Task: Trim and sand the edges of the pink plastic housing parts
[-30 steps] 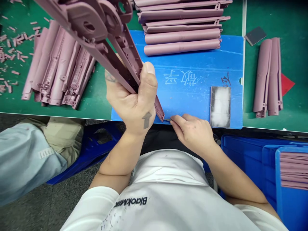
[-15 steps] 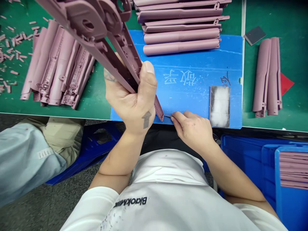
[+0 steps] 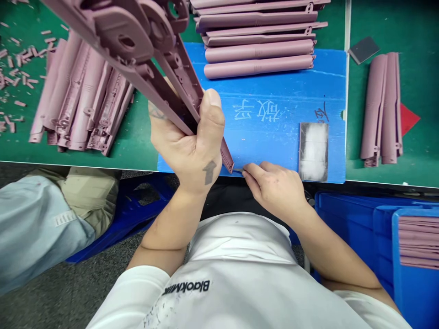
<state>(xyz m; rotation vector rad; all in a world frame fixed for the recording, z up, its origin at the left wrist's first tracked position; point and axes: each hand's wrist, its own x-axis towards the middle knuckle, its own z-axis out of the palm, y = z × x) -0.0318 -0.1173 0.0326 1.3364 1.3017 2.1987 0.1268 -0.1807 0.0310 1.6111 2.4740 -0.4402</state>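
My left hand [image 3: 192,141] is wrapped round long pink plastic housing parts [image 3: 151,75], thumb on top. Their wide ends, with round holes, rise toward the upper left and pass out of view. One narrow tip points down toward the front edge of the blue board [image 3: 284,98]. My right hand [image 3: 276,185] is closed in a pinch on a thin blade [image 3: 237,171]. The blade reaches left to that narrow tip; whether it touches cannot be made out. Its handle is hidden by my fingers.
Pink shells lie in a row [image 3: 259,66] at the back, a pile [image 3: 82,96] at left and a pair [image 3: 382,109] at right. Small pink scraps [image 3: 25,57] litter the far left. A grey-white block [image 3: 313,153] lies on the board. Another person's sleeve [image 3: 37,224] is at lower left.
My right hand and the blade have shifted slightly left and down beside the narrow tip. The upper ends of the pink parts have tilted a little; my left hand keeps its grip.
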